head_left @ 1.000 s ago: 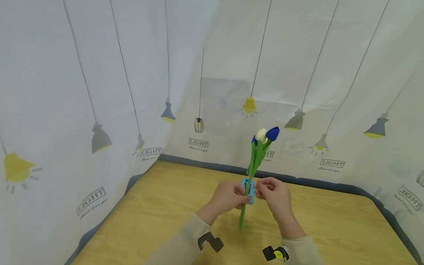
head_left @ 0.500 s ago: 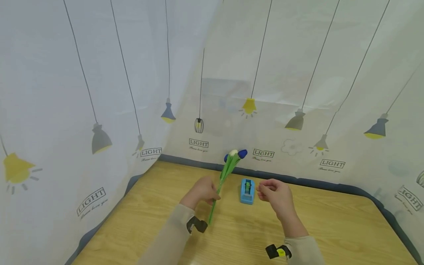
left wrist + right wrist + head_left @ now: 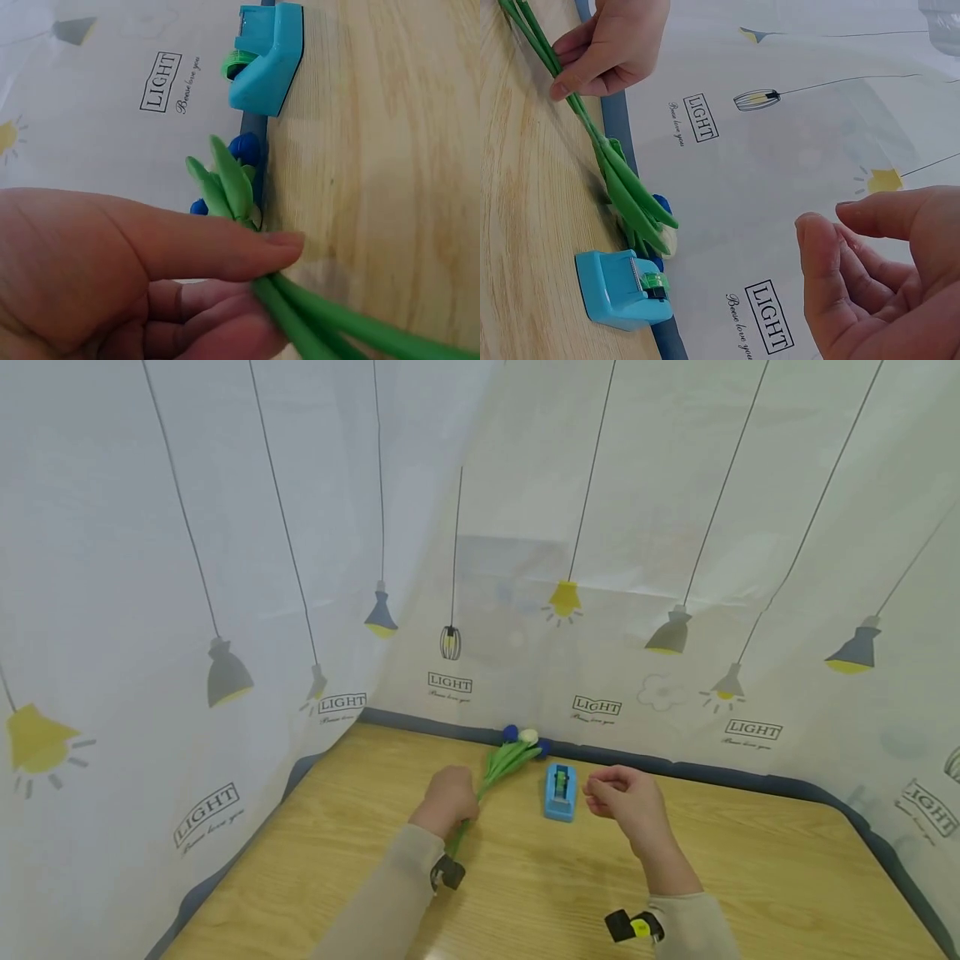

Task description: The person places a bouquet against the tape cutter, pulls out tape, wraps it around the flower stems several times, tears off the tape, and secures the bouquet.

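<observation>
My left hand (image 3: 446, 797) pinches the green stems of a bunch of artificial tulips (image 3: 507, 762) between thumb and fingers. The blue and white blooms lie low at the back edge of the table, with the stems slanting toward me. To their right stands a light blue tape dispenser (image 3: 559, 808) with a green roll in it. My right hand (image 3: 630, 802) hovers just right of the dispenser, apart from it. In the right wrist view its fingers (image 3: 821, 251) are loosely curled, thumb tip near the index tip, with nothing visible between them.
The wood-grain table (image 3: 750, 877) runs back to a white curtain (image 3: 675, 527) printed with lamps, which also hangs along the left side. A dark blue band (image 3: 757, 781) edges the table at the back.
My left hand has carried the tulips left, away from the dispenser, and lowered them from near upright to almost flat on the table. The right hand has hardly moved.
</observation>
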`<state>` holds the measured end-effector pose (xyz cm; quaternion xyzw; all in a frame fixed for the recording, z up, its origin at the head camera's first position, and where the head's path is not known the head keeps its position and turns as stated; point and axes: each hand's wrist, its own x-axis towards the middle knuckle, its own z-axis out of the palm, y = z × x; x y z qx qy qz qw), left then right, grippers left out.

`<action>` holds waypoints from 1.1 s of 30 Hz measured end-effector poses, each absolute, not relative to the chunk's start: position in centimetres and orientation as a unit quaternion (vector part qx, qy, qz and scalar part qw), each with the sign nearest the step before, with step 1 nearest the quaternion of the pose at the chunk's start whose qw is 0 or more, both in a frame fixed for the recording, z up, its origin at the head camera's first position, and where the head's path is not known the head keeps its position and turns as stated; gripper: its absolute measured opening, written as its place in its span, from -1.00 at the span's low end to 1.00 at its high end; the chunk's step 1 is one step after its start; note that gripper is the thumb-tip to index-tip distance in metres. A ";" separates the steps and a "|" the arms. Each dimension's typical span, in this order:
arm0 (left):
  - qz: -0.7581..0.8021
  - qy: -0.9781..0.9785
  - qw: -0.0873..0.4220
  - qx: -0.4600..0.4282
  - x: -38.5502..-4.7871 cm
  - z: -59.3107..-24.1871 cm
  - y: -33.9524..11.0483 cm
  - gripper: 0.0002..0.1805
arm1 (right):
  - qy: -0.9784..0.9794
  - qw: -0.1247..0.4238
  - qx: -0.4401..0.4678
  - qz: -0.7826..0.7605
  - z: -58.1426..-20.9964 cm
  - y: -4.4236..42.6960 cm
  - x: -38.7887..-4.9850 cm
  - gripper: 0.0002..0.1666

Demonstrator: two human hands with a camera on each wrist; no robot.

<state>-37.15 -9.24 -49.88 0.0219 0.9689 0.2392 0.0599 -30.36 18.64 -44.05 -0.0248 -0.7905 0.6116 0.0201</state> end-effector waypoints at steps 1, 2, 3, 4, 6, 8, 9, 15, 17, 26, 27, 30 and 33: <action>0.246 0.967 0.066 0.021 -37.1 -50.0 -9.3 -0.70 | -0.791 0.019 -0.024 0.611 -44.1 18.7 -30.4 -0.68; 0.256 0.964 0.072 0.021 -37.1 -50.0 -9.4 -0.67 | -0.791 0.018 -0.024 0.611 -44.1 18.7 -30.4 -0.68; 0.262 0.962 0.080 0.024 -37.1 -50.1 -9.5 -0.65 | -0.791 0.017 -0.024 0.611 -44.2 18.7 -30.4 -0.67; 0.268 0.959 0.088 0.026 -37.1 -50.1 -9.5 -0.62 | -0.791 0.016 -0.024 0.612 -44.2 18.8 -30.4 -0.67; 0.276 0.955 0.103 0.031 -37.0 -50.1 -9.5 -0.59 | -0.790 0.015 -0.024 0.613 -44.2 18.8 -30.5 -0.66; 0.272 0.955 0.112 0.036 -37.0 -50.1 -9.5 -0.57 | -0.789 0.016 -0.024 0.614 -44.3 18.9 -30.6 -0.66; 0.268 0.956 0.114 0.037 -37.0 -50.1 -9.5 -0.57 | -0.789 0.016 -0.024 0.614 -44.3 18.9 -30.6 -0.65; 0.262 0.955 0.134 0.028 -37.0 -50.3 -9.4 -0.59 | -0.788 0.012 -0.028 0.615 -44.3 19.2 -30.6 -0.65; 0.266 0.952 0.148 0.019 -37.0 -50.2 -9.3 -0.63 | -0.789 0.010 -0.030 0.614 -44.3 19.3 -30.6 -0.65; 0.269 0.947 0.172 0.022 -36.2 -49.4 -9.1 -0.63 | -0.788 0.004 -0.028 0.615 -44.2 19.7 -30.5 -0.64; 0.274 0.946 0.173 0.023 -36.1 -49.3 -9.1 -0.60 | -0.789 0.003 -0.026 0.613 -44.3 19.7 -30.5 -0.64; 0.294 0.939 0.180 0.024 -35.6 -49.0 -9.4 -0.50 | -0.798 -0.001 -0.020 0.602 -44.4 19.8 -30.6 -0.65; 0.296 0.937 0.180 0.037 -35.4 -48.6 -9.5 -0.44 | -0.823 -0.001 -0.014 0.569 -44.6 20.1 -30.7 -0.66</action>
